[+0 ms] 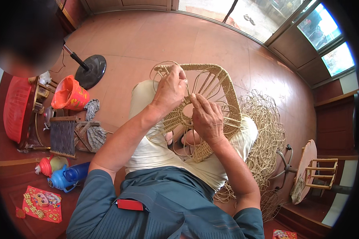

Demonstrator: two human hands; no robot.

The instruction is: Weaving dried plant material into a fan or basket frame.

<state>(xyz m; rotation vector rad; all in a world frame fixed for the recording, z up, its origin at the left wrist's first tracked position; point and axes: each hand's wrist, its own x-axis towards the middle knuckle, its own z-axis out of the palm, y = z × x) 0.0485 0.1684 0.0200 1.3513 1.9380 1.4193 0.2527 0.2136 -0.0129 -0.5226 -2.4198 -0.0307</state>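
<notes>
Reddish-brown floor point(127, 40) spreads across the upper middle, glossy with daylight toward the right. Bright see-through door panels point(259, 20) line the top right, windows point(319, 26) glow beyond them, and dark red panelling point(335, 133) fills the right edge.

Reddish floor point(147, 36), cord heap point(269, 131), black base point(92, 72)

From here I see a red bucket point(77, 100) near a round black base point(92, 73), plus a blue flask point(60, 180).
</notes>
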